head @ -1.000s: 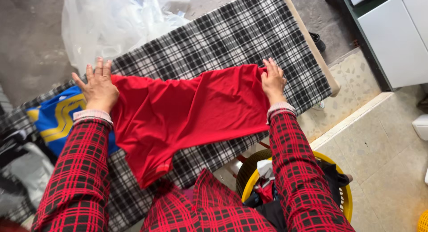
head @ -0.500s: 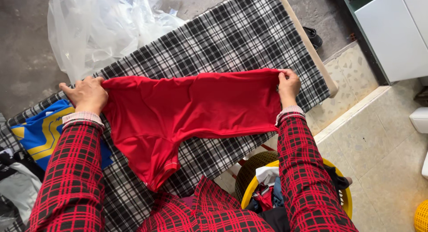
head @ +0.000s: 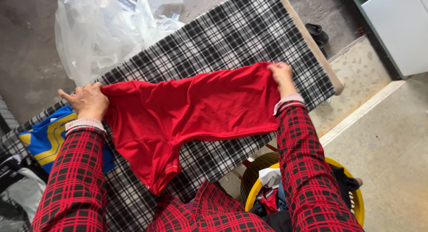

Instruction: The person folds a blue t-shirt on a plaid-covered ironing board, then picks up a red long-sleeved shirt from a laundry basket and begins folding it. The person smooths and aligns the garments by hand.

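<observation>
A second ago my left hand (head: 89, 100) lay flat with fingers spread on the left end of the red shirt (head: 191, 113); now it is closed on that edge at the left of the frame, pinching the fabric. My right hand (head: 281, 76) has gone from resting on the shirt's right corner to gripping its upper right edge, and the cloth is now pulled out wider between both hands, its top edge drawn nearly straight across the middle of the frame. The sleeve that hung at lower left has shifted slightly rightward, toward lower centre.
</observation>
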